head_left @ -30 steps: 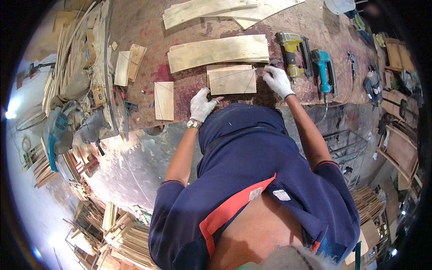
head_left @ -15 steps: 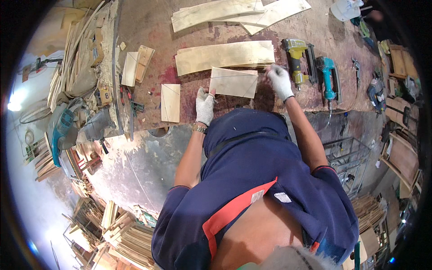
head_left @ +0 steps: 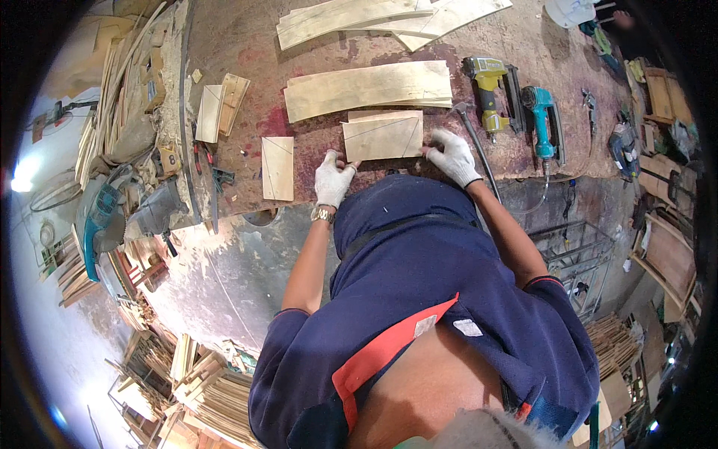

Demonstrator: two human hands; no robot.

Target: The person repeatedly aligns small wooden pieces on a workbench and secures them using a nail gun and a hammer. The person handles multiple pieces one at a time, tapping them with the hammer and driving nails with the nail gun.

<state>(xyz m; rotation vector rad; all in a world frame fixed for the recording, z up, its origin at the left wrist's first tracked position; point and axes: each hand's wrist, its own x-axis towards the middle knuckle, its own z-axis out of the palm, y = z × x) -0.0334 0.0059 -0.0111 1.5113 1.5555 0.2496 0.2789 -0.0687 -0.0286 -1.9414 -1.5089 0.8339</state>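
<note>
In front of me on the workbench (head_left: 254, 45) lies a small wooden board (head_left: 381, 140) with a slanting pencil line across it. The edge of another piece shows just behind it. My left hand (head_left: 334, 179), in a white glove with bare fingertips, closes its thumb and finger at the board's near left corner. At its right end my right hand (head_left: 453, 158), gloved likewise, has curled fingers against the edge. Beside the right hand lies a hammer (head_left: 474, 136), its handle running toward the bench's near edge. Farther back are stacked curved boards (head_left: 366, 88).
Right of the hammer lie a yellow nail gun (head_left: 490, 93) and a teal nail gun (head_left: 539, 123) with a hose. A lined wood piece (head_left: 277, 168) and two small blocks (head_left: 209, 112) sit left. A teal circular saw (head_left: 108, 206) stands far left.
My right hand has come down and left to the board's right end. The hammer now shows beside it. The board lies straighter, and its pencil line runs at a different slant.
</note>
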